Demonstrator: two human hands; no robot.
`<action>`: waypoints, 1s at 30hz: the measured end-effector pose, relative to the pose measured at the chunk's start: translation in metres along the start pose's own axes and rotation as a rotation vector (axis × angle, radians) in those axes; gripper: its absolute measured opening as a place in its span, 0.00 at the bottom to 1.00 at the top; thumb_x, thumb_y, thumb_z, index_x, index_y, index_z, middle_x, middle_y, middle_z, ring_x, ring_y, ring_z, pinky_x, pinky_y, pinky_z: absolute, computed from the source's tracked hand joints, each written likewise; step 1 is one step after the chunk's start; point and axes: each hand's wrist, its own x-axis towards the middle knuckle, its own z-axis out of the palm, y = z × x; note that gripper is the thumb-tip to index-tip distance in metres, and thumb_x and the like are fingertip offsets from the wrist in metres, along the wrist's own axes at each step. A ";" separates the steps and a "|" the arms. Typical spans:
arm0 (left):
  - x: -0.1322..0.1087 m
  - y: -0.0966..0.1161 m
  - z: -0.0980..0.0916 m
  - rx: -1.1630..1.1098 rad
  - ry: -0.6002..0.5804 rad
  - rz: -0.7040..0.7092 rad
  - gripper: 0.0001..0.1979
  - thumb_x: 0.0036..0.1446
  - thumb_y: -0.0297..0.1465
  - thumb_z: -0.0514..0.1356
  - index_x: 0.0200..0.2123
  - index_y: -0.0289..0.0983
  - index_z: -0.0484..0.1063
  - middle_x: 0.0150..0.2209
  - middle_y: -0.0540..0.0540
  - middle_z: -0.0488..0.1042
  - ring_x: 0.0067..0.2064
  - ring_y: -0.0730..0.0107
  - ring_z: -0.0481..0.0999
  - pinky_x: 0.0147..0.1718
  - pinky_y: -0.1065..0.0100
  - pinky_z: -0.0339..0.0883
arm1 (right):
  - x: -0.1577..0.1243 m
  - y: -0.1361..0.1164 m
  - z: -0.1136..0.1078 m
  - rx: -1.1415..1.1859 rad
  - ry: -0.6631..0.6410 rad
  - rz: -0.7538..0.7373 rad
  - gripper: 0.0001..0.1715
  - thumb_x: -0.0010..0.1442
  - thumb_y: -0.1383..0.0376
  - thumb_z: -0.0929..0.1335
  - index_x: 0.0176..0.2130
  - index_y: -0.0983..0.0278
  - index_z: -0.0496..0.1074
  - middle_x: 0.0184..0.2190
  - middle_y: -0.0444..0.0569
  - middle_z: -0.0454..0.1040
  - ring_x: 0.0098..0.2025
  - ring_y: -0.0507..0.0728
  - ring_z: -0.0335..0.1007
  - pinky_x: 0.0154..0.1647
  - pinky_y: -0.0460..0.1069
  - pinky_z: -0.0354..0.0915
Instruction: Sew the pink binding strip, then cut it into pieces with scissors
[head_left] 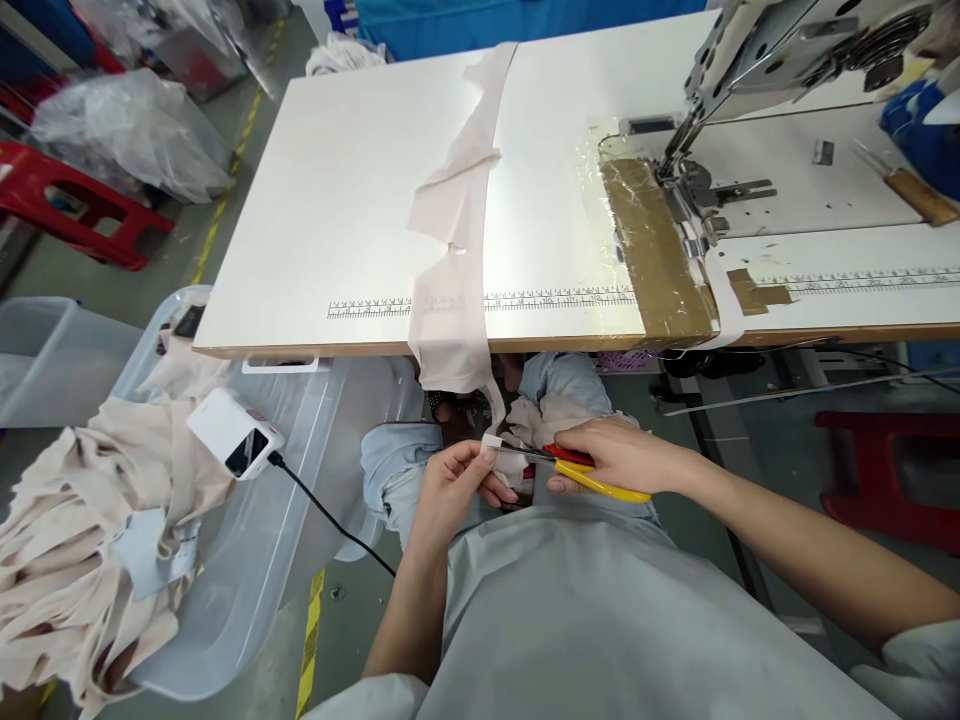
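My left hand [463, 475] pinches the end of a pale pink fabric strip [450, 310] just above my lap. The strip runs from the far edge of the white table, over its front edge and down to my fingers. In my right hand [611, 455] is a pair of scissors [592, 477] with red and yellow handles. Their blades point left and lie at the fabric by my left fingertips; whether they are closed on it I cannot tell. More pale cloth [551, 415] is bunched on my lap.
A sewing machine [697, 130] stands on the white table [337, 180] at right, near a wooden-handled awl [919, 195]. To the left, a clear plastic bin [247, 590] holds fabric strips [97, 520] and a white power bank [232, 430] with a black cable. Red stools [82, 205] flank the area.
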 end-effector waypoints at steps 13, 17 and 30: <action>0.000 -0.003 0.002 -0.030 -0.047 0.000 0.21 0.52 0.49 0.67 0.29 0.35 0.73 0.19 0.45 0.78 0.21 0.68 0.78 0.21 0.73 0.67 | 0.002 -0.003 0.001 -0.119 0.048 0.014 0.29 0.61 0.41 0.65 0.25 0.60 0.58 0.22 0.43 0.67 0.23 0.54 0.56 0.24 0.48 0.44; 0.000 -0.001 0.002 -0.031 -0.051 -0.011 0.21 0.52 0.49 0.66 0.28 0.35 0.73 0.19 0.46 0.78 0.21 0.68 0.78 0.21 0.73 0.67 | 0.004 0.000 0.004 -0.073 0.058 0.022 0.31 0.59 0.42 0.66 0.23 0.59 0.53 0.18 0.41 0.60 0.22 0.53 0.51 0.24 0.48 0.43; 0.039 0.078 0.029 0.858 0.175 0.572 0.09 0.63 0.37 0.56 0.42 0.38 0.69 0.32 0.45 0.76 0.31 0.67 0.75 0.30 0.66 0.68 | -0.008 -0.013 0.021 0.422 0.564 -0.101 0.13 0.62 0.58 0.64 0.29 0.59 0.58 0.25 0.41 0.61 0.26 0.52 0.57 0.28 0.47 0.56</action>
